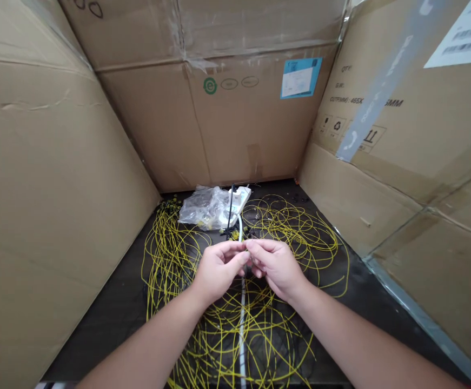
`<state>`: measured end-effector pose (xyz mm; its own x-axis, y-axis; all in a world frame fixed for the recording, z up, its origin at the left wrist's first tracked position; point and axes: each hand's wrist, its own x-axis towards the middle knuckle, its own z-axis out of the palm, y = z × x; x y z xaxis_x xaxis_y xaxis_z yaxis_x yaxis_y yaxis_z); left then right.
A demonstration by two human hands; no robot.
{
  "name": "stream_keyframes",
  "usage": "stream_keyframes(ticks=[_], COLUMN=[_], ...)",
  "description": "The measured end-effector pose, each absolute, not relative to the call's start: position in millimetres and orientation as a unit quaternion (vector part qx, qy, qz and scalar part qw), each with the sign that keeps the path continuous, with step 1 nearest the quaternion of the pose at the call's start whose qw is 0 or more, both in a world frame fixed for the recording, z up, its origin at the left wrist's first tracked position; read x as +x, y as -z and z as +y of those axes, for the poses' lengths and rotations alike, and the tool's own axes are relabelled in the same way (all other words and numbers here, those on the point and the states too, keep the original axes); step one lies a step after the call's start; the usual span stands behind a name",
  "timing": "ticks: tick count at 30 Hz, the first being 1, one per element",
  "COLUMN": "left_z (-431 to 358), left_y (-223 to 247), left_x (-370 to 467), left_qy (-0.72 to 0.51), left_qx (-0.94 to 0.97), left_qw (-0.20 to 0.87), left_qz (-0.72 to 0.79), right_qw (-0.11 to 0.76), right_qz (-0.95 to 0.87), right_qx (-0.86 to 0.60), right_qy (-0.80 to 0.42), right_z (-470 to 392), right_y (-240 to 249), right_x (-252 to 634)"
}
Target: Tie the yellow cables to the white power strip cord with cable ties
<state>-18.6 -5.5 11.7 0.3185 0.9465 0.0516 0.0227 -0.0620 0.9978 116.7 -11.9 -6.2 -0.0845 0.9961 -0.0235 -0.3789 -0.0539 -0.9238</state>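
My left hand (224,266) and my right hand (273,263) meet above the middle of the dark table, fingertips pinched close together. Whatever sits between the fingertips is too small and too covered to make out. Loose yellow wires (209,329) lie tangled under and around both hands. A white cable (242,337) passes beneath the hands toward a white power strip (241,199). Just beyond the fingers are small black and yellow pieces (235,234), and a thin black rod-like thing (231,210) stands up beside the cable.
A crumpled clear plastic bag (204,206) lies at the back beside the power strip. Large cardboard boxes wall in the dark table (109,319) on the left (57,178), back (235,129) and right (381,194). A further coil of yellow wire (320,232) spreads on the right.
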Motion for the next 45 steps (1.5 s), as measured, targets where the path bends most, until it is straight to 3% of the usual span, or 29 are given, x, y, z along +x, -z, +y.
stream_keyframes(ticks=[9, 26, 34, 45], left_z=[-0.9, -0.8, 0.4, 1.5], left_y=[-7.8, -15.1, -13.4, -13.1], left_x=[-24.0, -25.4, -27.4, -28.8], left_qy=[-0.379, -0.375, -0.364, -0.352], left_qx=[0.607, 0.618, 0.597, 0.594], left_qw=[0.563, 0.571, 0.601, 0.613], left_qz=[0.413, 0.389, 0.387, 0.383], right_qw=[0.540, 0.529, 0.552, 0.530], right_qz=[-0.390, -0.410, -0.456, -0.461], right_qx=[-0.353, -0.364, -0.380, -0.366], right_qy=[-0.656, -0.648, -0.586, -0.610], right_z=[-11.4, -12.1, -11.7, -11.5], right_y=[4.2, 7.6, 9.0, 7.4], right_x=[118.8, 119.7, 121.1, 122.4])
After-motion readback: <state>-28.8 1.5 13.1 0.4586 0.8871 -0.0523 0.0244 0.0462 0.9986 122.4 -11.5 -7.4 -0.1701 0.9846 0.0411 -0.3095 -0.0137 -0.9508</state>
